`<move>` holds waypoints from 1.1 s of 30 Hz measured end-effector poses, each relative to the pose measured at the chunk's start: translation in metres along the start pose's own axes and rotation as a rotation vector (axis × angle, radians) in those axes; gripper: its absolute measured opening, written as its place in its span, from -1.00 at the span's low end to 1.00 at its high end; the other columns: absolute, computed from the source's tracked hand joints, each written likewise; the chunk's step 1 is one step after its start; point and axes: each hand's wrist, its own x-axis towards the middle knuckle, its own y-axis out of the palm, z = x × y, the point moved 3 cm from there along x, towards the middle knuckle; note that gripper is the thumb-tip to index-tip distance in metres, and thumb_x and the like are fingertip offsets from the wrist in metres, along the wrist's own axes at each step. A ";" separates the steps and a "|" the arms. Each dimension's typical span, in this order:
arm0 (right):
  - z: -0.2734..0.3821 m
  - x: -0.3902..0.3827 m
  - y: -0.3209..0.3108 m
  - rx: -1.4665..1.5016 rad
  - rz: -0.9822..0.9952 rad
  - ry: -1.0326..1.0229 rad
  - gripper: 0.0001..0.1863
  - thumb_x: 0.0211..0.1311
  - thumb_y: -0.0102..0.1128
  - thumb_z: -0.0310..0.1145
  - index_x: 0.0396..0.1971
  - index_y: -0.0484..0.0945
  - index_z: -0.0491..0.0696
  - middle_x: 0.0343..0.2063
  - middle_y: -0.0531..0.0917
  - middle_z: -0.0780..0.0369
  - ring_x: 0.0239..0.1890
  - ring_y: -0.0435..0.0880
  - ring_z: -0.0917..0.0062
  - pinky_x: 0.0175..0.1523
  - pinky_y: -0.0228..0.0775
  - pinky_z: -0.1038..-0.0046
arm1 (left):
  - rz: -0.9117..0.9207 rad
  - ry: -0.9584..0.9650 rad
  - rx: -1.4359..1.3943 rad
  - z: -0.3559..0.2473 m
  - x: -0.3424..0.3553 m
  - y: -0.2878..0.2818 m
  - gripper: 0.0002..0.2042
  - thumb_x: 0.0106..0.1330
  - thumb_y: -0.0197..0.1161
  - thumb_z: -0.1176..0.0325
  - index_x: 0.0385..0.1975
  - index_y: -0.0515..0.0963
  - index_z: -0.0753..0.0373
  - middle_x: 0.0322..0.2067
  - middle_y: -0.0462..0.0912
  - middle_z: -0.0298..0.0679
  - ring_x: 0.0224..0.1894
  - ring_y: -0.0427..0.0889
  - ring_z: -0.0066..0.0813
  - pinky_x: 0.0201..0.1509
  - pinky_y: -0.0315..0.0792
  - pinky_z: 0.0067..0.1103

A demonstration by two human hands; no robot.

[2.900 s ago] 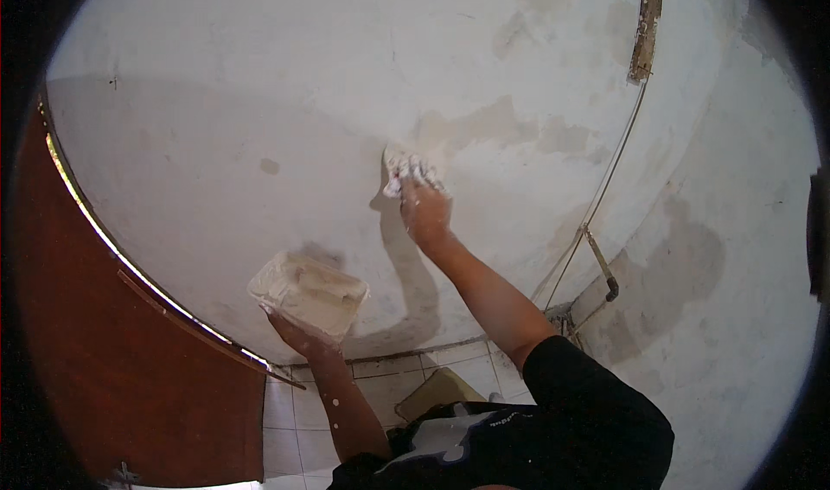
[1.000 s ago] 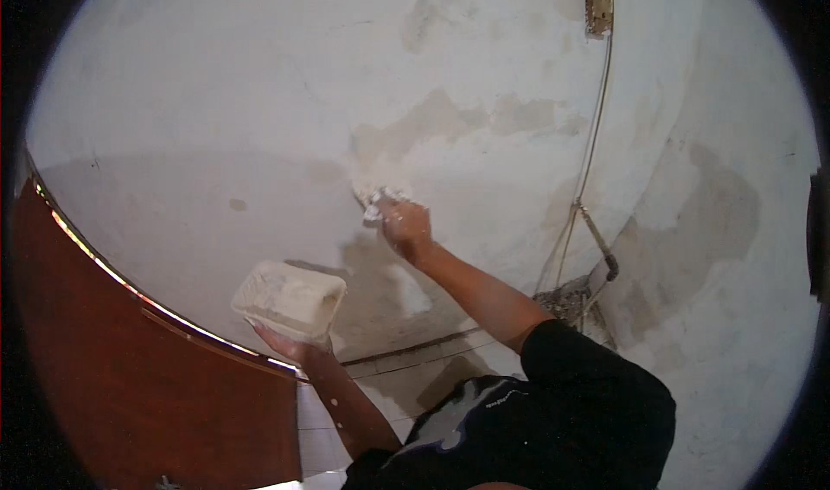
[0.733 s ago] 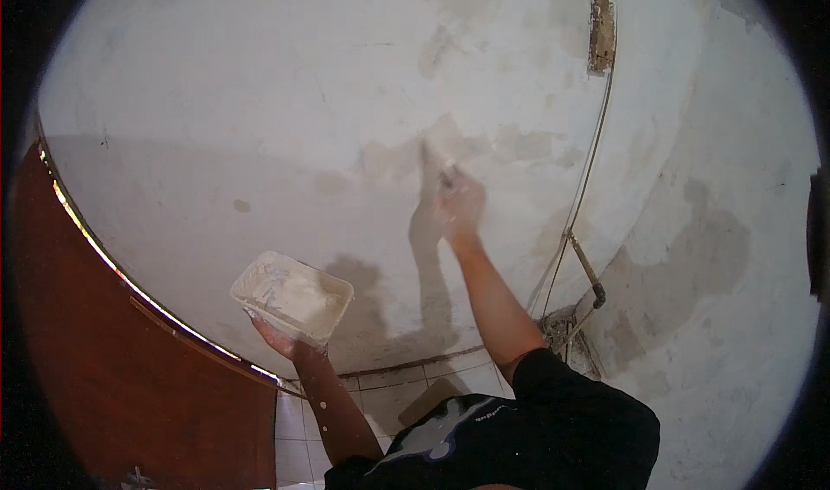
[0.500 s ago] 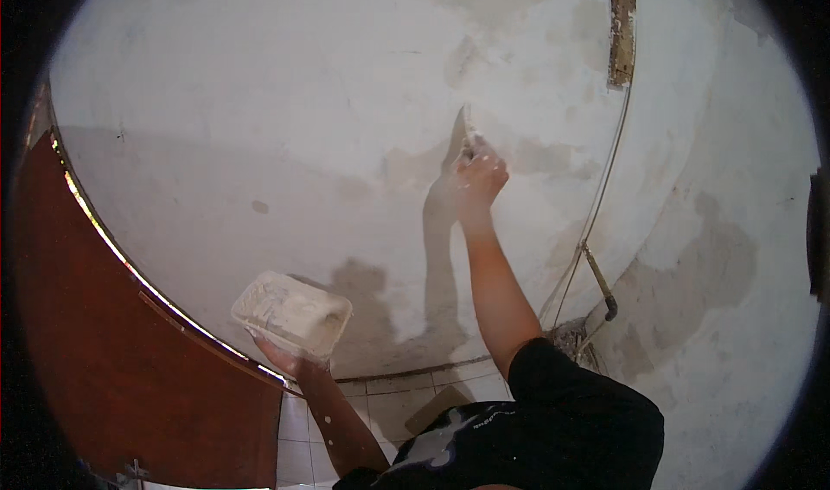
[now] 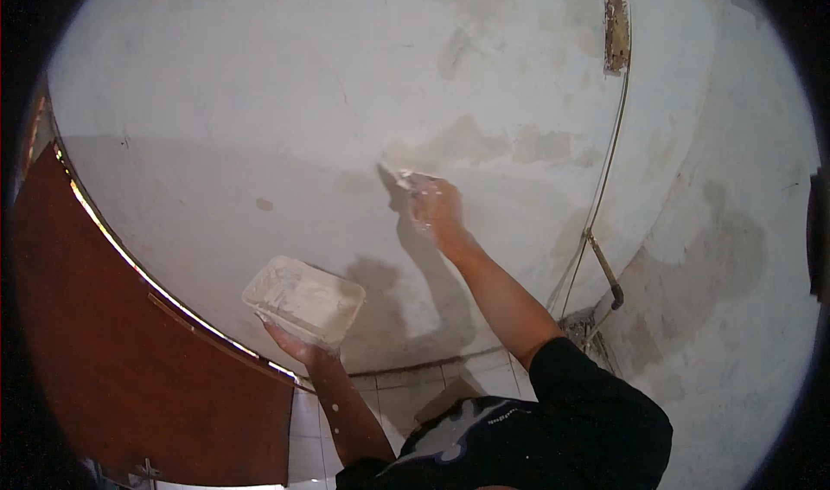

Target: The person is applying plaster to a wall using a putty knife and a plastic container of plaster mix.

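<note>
My left hand (image 5: 296, 340) grips a shallow white rectangular tub (image 5: 303, 300) from below, at its near edge. Pale, smeared filler paste (image 5: 311, 298) lies inside the tub. Against the wall (image 5: 259, 83), higher and to the right of the tub, my right hand (image 5: 437, 206) is closed round a putty knife (image 5: 411, 179). The tool's pale, paste-coated edge points left and lies at or very near the wall surface. Most of its handle is hidden by my fingers. White spots of paste dot my right hand and left forearm. Several damp-looking beige patches (image 5: 540, 144) mark the wall.
A reddish-brown door (image 5: 156, 360) stands at the left, with a bright gap along its edge. On the right, a wooden strip (image 5: 616, 23), a thin cable (image 5: 612, 144) and a pipe (image 5: 603, 265) run along the wall. Pale floor tiles (image 5: 402, 399) lie below.
My right hand has swung down and to the left with the putty knife, whose edge has turned from pointing up to pointing left. The tub has shifted slightly up and right in view.
</note>
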 end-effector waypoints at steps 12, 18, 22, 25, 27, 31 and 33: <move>-0.015 0.035 0.025 0.025 -0.212 0.174 -0.75 -0.03 0.09 -0.41 -0.28 0.56 -0.07 -0.37 0.62 0.10 -0.38 0.60 0.23 -0.30 0.43 0.27 | -0.169 -0.314 -0.317 -0.004 0.003 0.014 -0.43 0.29 -0.24 -0.10 0.16 0.19 0.18 0.12 0.29 -0.11 0.10 0.35 -0.11 0.10 0.31 -0.16; 0.027 -0.033 0.078 -0.147 0.278 -0.050 -0.73 -0.06 0.05 -0.45 -0.28 0.55 -0.04 -0.30 0.60 0.12 -0.31 0.58 0.21 -0.22 0.42 0.22 | -0.140 -0.336 -0.327 -0.009 0.000 0.018 -0.43 0.29 -0.23 -0.09 0.16 0.20 0.17 0.10 0.31 -0.12 0.07 0.37 -0.10 0.10 0.32 -0.18; 0.004 -0.028 0.063 -0.008 0.411 0.085 -0.75 -0.06 0.04 -0.45 -0.30 0.55 -0.10 -0.29 0.59 0.07 -0.31 0.57 0.17 -0.20 0.41 0.25 | -0.190 -0.343 -0.337 -0.007 0.000 0.022 -0.44 0.29 -0.21 -0.08 0.15 0.21 0.19 0.10 0.32 -0.12 0.06 0.38 -0.10 0.10 0.33 -0.20; -0.003 -0.021 0.019 0.024 0.050 -0.255 -0.79 0.00 0.04 -0.46 -0.32 0.54 -0.16 -0.38 0.62 0.11 -0.37 0.59 0.26 -0.26 0.42 0.33 | -0.209 -0.324 -0.407 -0.003 0.000 0.025 -0.46 0.29 -0.19 -0.06 0.13 0.23 0.20 0.08 0.34 -0.13 0.04 0.39 -0.09 0.08 0.34 -0.21; -0.017 -0.026 0.003 0.571 0.205 0.388 -0.73 0.06 0.10 -0.40 -0.22 0.55 -0.15 -0.29 0.61 0.08 -0.33 0.60 0.36 -0.22 0.43 0.39 | -0.185 -0.280 -0.350 -0.006 0.000 0.025 -0.48 0.31 -0.18 -0.03 0.12 0.23 0.23 0.05 0.36 -0.11 0.04 0.40 -0.13 0.07 0.35 -0.23; 0.011 -0.056 -0.023 0.950 0.147 0.687 -0.74 0.10 0.08 -0.49 -0.18 0.51 -0.20 -0.25 0.60 0.18 -0.28 0.59 0.51 -0.19 0.43 0.52 | -0.076 -0.121 -0.136 -0.024 -0.003 0.024 -0.51 0.34 -0.21 0.02 0.12 0.23 0.25 0.02 0.37 -0.10 0.03 0.40 -0.18 0.07 0.35 -0.28; 0.024 -0.074 -0.025 1.402 -0.084 0.815 -0.73 0.13 0.05 -0.55 -0.13 0.45 -0.24 -0.24 0.56 0.25 -0.26 0.57 0.60 -0.16 0.45 0.55 | 0.036 -0.225 -0.123 -0.029 -0.007 0.029 -0.53 0.37 -0.26 0.06 0.11 0.23 0.27 0.01 0.37 -0.09 0.02 0.41 -0.21 0.07 0.36 -0.34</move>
